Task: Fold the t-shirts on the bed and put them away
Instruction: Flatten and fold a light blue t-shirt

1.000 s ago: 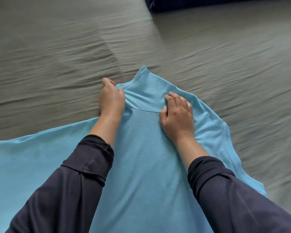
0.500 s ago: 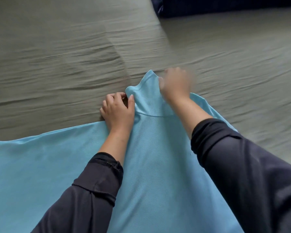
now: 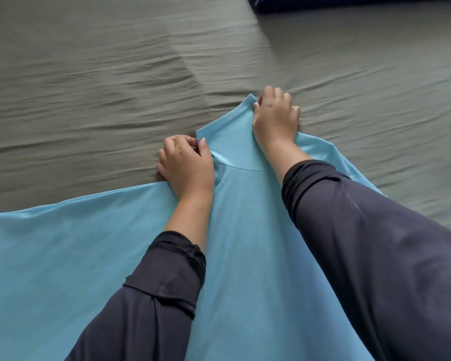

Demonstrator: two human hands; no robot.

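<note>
Lying spread across the near edge of a bed (image 3: 115,74) covered in a wrinkled grey-green sheet: 1 light blue t-shirt (image 3: 245,256), collar end pointing toward the far side, body fanning out toward the near-left corner and running off the bottom of the view. Pinching the collar band on its left side: the left hand (image 3: 186,162), thumb on top of the cloth, fingers curled under the edge. Gripping the far corner of the collar: the right hand (image 3: 275,115), fingers curled over and clamped on the fabric, knuckles up. Covering both forearms: dark navy sleeves, pushed back from the wrists. Showing at the far-right corner of the bed: a dark blue item (image 3: 349,3), too cropped to identify.

Judging by the fine knit and the soft ridges between the 2 hands: thin, light, limp cloth, no stiffness, likely to slide a little on the sheet and bunch if pulled from 1 point only. Best taken at the collar band or shoulder seams, where the doubled fabric gives a firmer hold, then tugged flat with both hands before any fold
</note>
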